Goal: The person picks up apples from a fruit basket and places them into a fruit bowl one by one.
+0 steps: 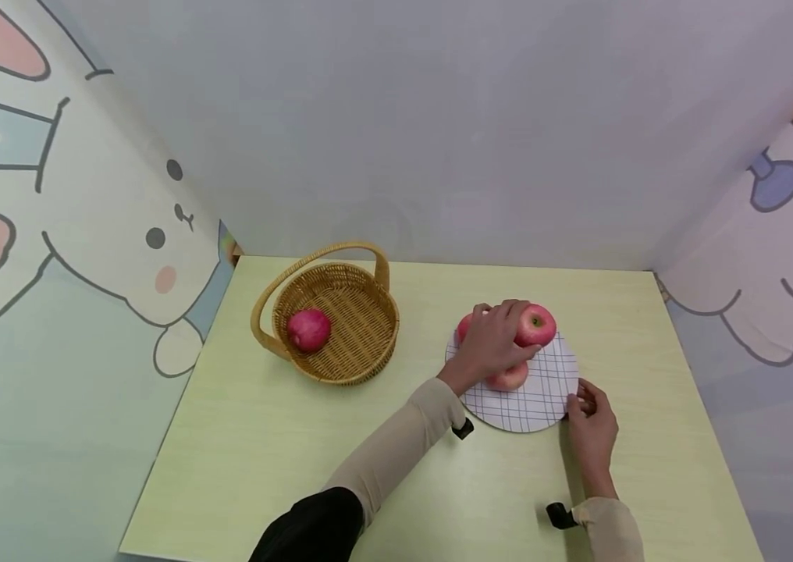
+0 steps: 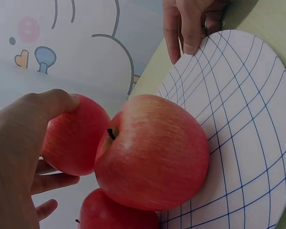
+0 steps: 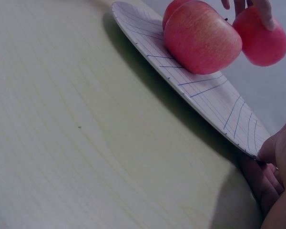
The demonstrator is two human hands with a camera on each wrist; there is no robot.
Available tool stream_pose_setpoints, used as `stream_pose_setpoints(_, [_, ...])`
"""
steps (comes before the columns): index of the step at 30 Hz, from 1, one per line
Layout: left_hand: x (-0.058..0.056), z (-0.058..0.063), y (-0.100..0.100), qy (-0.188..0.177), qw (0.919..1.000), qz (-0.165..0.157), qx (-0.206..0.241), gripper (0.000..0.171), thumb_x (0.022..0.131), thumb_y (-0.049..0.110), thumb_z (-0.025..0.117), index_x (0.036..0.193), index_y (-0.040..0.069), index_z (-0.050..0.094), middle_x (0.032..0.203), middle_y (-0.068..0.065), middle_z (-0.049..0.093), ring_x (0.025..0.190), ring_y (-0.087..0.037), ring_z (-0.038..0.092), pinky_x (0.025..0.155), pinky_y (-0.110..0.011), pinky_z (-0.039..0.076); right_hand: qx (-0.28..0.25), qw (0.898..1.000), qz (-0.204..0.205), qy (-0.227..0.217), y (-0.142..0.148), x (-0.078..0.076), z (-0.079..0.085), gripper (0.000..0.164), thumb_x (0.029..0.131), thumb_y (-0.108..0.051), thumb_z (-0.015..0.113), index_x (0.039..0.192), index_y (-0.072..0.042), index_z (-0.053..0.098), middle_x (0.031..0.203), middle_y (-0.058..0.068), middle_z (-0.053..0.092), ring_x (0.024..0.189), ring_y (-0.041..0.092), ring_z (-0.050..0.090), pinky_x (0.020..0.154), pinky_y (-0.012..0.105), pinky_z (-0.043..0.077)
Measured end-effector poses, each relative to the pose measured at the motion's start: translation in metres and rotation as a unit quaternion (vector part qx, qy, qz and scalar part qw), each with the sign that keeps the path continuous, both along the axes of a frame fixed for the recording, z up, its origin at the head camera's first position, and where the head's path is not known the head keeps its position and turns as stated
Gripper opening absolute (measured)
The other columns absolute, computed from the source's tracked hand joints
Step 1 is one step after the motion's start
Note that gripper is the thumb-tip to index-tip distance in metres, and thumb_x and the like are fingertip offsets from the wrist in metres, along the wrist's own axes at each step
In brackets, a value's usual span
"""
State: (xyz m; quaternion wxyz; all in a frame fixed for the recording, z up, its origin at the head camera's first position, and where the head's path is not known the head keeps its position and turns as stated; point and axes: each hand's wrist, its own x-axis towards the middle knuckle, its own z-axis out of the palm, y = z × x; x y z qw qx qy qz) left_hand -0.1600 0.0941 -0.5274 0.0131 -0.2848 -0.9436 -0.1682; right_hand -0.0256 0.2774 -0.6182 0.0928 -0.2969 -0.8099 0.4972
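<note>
My left hand [image 1: 491, 343] grips a red apple [image 1: 535, 325] above the far part of a round white plate [image 1: 540, 394] with a blue grid pattern. In the left wrist view the thumb and fingers are curled round this apple [image 2: 78, 138]. Two more apples sit on the plate: one [image 1: 507, 378] near the left wrist, the other [image 1: 463, 326] partly hidden behind the hand. My right hand [image 1: 592, 425] pinches the plate's right rim, thumb on top and fingers beneath, as the right wrist view shows.
A wicker basket [image 1: 375, 343] with a tall handle stands at the table's back left, holding one dark pinkish-red round fruit [image 1: 308, 329]. The pale wooden table [image 1: 368, 445] meets a grey wall [image 1: 439, 140] at the back. Walls with cartoon drawings flank both sides.
</note>
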Motion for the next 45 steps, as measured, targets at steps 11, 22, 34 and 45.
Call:
stream_pose_setpoints(11, [-0.009,-0.011,0.005,-0.045,0.9987,0.021,-0.007,0.080,0.092,0.061,0.069,0.156,0.023,0.039,0.149,0.006,0.056,0.129,-0.010,0.058,0.115,-0.042,0.039,0.001,1.000,0.003,0.001,-0.001,0.000,-0.002,0.045,0.105,-0.021,0.057,0.148,-0.009,0.056,0.130,0.013,0.064,0.090,-0.006,0.051,0.067,0.003,0.043])
stream_pose_setpoints(22, [-0.016,-0.020,0.010,-0.052,0.9971,0.027,-0.050,0.078,0.092,0.065,0.066,0.154,0.025,0.041,0.146,0.007,0.057,0.125,-0.008,0.061,0.115,-0.043,0.037,0.006,1.000,-0.002,-0.002,0.000,-0.002,-0.003,0.044,0.104,-0.021,0.058,0.147,-0.010,0.057,0.130,0.012,0.064,0.089,-0.007,0.051,0.067,0.003,0.043])
stream_pose_setpoints(34, [-0.017,-0.023,0.011,-0.071,0.9956,0.035,-0.050,0.077,0.092,0.066,0.065,0.152,0.021,0.046,0.143,0.006,0.060,0.125,-0.011,0.060,0.113,-0.044,0.039,0.009,1.000,-0.005,0.002,0.001,-0.002,-0.004,0.044,0.105,-0.021,0.058,0.147,-0.010,0.057,0.129,0.012,0.064,0.089,-0.007,0.050,0.067,0.003,0.042])
stream_pose_setpoints(45, [-0.024,-0.022,0.011,-0.085,0.9944,0.035,-0.051,0.073,0.093,0.065,0.063,0.151,0.023,0.046,0.141,0.006,0.060,0.121,-0.009,0.064,0.112,-0.046,0.038,0.009,1.000,-0.008,0.003,0.001,-0.002,-0.006,0.044,0.105,-0.021,0.058,0.147,-0.009,0.057,0.129,0.013,0.064,0.089,-0.006,0.050,0.067,0.003,0.042])
